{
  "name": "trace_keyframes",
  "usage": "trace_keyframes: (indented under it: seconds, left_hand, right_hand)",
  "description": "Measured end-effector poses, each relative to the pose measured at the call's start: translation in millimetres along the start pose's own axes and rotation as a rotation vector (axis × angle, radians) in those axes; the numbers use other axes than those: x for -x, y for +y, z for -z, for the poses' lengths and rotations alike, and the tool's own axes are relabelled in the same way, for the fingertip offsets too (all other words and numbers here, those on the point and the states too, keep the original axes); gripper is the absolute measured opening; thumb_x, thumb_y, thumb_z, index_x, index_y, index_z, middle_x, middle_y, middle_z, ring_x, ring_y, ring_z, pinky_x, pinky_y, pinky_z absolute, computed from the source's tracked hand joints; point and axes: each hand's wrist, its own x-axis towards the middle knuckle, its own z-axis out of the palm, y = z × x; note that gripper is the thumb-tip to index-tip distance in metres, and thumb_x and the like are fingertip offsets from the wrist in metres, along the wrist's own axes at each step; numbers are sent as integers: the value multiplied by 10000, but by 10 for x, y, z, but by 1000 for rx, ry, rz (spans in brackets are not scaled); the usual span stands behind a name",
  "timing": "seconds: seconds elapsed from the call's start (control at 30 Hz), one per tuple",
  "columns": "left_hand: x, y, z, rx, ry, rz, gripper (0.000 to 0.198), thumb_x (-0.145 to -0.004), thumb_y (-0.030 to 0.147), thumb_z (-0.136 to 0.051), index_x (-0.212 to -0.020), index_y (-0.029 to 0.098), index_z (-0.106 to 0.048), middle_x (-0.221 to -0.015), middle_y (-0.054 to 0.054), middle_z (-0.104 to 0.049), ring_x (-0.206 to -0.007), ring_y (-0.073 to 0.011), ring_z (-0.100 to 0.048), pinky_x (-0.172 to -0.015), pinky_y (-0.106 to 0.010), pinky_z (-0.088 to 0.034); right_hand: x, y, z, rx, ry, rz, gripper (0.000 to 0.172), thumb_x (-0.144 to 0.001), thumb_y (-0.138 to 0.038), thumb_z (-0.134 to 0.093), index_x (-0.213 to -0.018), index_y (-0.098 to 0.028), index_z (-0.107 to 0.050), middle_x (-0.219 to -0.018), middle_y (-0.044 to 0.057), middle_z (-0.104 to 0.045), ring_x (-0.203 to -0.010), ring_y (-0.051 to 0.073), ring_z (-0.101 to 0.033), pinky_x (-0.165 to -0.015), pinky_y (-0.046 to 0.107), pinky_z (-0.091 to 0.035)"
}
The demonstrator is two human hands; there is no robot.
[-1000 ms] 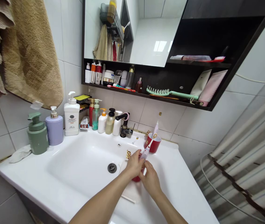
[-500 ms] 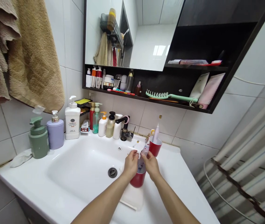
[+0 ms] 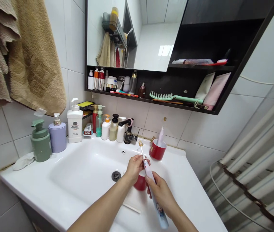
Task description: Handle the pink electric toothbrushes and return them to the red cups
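Observation:
A pale electric toothbrush (image 3: 160, 214), printed with a cartoon figure near its base, slants up and left over the basin. Around the middle of its handle my right hand (image 3: 162, 191) is closed. My left hand (image 3: 134, 167) pinches at the brush's neck, just below the yellowish head. Behind both hands stands a red cup (image 3: 139, 183), partly hidden by them, on a whitish flat tray (image 3: 133, 198) at the basin's right side. Farther back, another red cup (image 3: 157, 152) holds a second white electric toothbrush (image 3: 160, 137).
The white sink (image 3: 79, 180) has a black drain (image 3: 116, 176) and a black faucet (image 3: 128, 130). Several pump bottles (image 3: 75, 124) line the back left rim. A dark mirror cabinet (image 3: 165, 80) hangs above, with a green hairbrush (image 3: 187, 100) on its shelf. Towels (image 3: 36, 61) hang at left.
The electric toothbrush has come out of the front cup and now leans left instead of right. My right hand has moved down its handle; my left has shifted to its neck.

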Motion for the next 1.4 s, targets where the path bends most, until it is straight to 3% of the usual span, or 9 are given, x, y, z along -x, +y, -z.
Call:
trace_keyframes:
  seconds: [0.1,0.3,0.5,0.67,0.83,0.97,1.1,1.27,1.4]
  left_hand:
    - [-17,-14,30,25,70,50,228,-608,329,-517,-697,122,-478,-581,-29,-563,-552,-111,-538,-612,-254,-393]
    - [-12,-98,-4,-18,-36,106,221,-586,315,-546,-669,123,-474,-554,-22,-554,-533,-110,-532,-587,-252,-399]
    - [-92,10,71,49,184,62,84,-630,188,-509,-607,130,-454,-523,5,-540,-507,-79,-534,-614,-216,-409]
    - [-120,58,93,61,237,43,104,-650,178,-492,-573,127,-444,-523,-7,-546,-508,-90,-545,-594,-212,-419]
    - [-127,53,89,72,261,16,107,-652,154,-481,-558,127,-437,-492,4,-536,-471,-77,-533,-559,-196,-417]
    - [-131,75,97,79,284,2,88,-646,146,-479,-568,122,-445,-495,4,-539,-469,-76,-532,-544,-191,-412]
    - [-143,87,122,70,309,-7,72,-640,141,-477,-578,117,-448,-480,4,-534,-456,-79,-525,-509,-190,-401]
    - [-159,85,139,77,316,-11,60,-617,136,-497,-580,114,-455,-499,-6,-545,-464,-87,-528,-512,-202,-401]
    - [-161,81,130,77,323,1,59,-619,130,-493,-577,117,-455,-487,-3,-537,-456,-87,-524,-503,-202,-397]
  right_hand:
    - [28,-1,-9,-86,-91,-45,201,-689,-381,-376,-712,-185,-415,-516,-59,-403,-379,65,-389,-351,189,-340]
    - [31,0,73,-69,-16,-104,223,-662,-380,-411,-762,-181,-432,-544,-48,-429,-395,68,-400,-354,188,-339]
    - [53,22,59,-93,-189,-163,236,-686,-359,-364,-835,-188,-429,-554,-48,-416,-399,66,-400,-359,187,-333]
    - [34,41,58,140,-18,-31,236,-669,-330,-388,-868,-216,-447,-547,-49,-424,-400,71,-403,-391,197,-339]
    - [19,49,23,91,-123,-110,227,-694,-366,-320,-798,-205,-443,-541,-46,-404,-357,66,-385,-328,191,-302]
    - [25,26,-20,143,-40,-39,206,-681,-341,-362,-830,-214,-425,-542,-53,-403,-360,58,-386,-352,186,-315]
    - [35,4,-55,-45,-206,-183,233,-710,-401,-280,-742,-196,-388,-559,-46,-400,-350,52,-376,-323,183,-304]
    - [27,-4,-56,159,-68,-78,171,-697,-331,-343,-779,-195,-405,-511,-60,-375,-338,51,-373,-335,179,-302]
    - [42,-28,-55,23,-199,-194,236,-724,-383,-258,-767,-189,-385,-549,-47,-383,-334,51,-364,-313,183,-303]
